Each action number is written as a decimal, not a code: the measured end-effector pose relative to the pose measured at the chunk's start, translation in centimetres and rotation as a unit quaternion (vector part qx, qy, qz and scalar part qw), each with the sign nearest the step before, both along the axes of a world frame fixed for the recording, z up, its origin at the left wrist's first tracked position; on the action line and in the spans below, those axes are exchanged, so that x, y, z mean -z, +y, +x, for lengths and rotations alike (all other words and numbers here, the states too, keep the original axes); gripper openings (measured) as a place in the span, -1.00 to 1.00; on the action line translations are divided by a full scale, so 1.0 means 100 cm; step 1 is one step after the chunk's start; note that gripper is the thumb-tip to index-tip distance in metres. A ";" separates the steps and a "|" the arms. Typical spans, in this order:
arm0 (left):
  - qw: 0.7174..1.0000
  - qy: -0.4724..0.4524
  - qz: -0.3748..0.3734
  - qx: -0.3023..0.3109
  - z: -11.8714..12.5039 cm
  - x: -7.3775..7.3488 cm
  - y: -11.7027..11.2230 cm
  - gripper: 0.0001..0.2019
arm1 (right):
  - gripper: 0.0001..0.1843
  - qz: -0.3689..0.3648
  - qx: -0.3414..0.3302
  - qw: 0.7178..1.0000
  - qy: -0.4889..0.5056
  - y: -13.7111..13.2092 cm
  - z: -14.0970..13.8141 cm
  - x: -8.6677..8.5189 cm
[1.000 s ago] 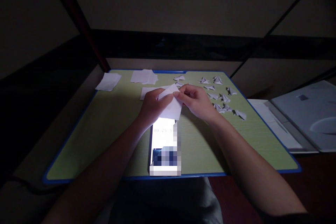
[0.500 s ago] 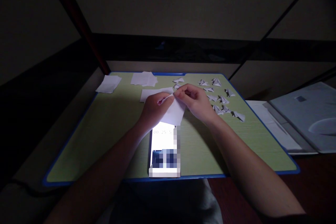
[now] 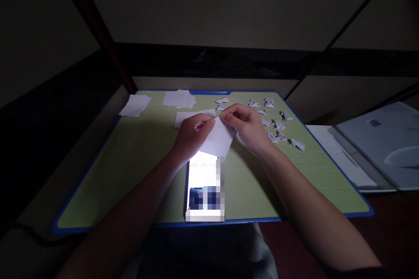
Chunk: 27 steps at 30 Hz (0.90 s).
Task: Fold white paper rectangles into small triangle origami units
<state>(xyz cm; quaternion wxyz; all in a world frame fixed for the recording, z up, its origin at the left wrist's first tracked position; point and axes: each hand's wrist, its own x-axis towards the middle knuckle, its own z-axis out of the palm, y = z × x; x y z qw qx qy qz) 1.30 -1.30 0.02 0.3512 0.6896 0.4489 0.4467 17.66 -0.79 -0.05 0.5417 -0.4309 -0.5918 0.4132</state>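
Note:
A white sheet of paper (image 3: 218, 139) hangs between my two hands above the middle of the table, tilted, its lower edge just over the top of a lit phone (image 3: 201, 176). My left hand (image 3: 193, 135) pinches the upper left edge between thumb and fingers. At the upper right edge, my right hand (image 3: 245, 124) is closed on the same sheet, thumb against forefinger. The two pinches are close together. Another white sheet (image 3: 185, 118) lies flat behind my left hand, partly covered by it. Several small folded paper pieces (image 3: 278, 124) lie to the right of my right hand.
The green table (image 3: 131, 174) has a blue rim. Stacks of white paper, one at the far left (image 3: 135, 105) and one at the back (image 3: 178, 98), rest on it. Beyond the right edge are a grey panel (image 3: 382, 144) and a white board (image 3: 340, 157).
The held sheet has turned slightly, and more of its face shows toward me. My fingertips have parted a little along its top edge. Both hands still grip it.

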 end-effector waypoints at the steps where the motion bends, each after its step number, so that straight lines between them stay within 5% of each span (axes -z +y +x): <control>1: 1.000 0.001 0.002 -0.001 0.000 0.000 0.000 -0.78 | -0.84 -0.003 0.000 1.000 0.006 0.000 0.000 0.000; 27: 0.999 -0.047 -0.003 -0.001 -0.003 0.009 0.005 -0.83 | -0.78 -0.027 -0.013 0.999 0.039 0.003 0.000 0.003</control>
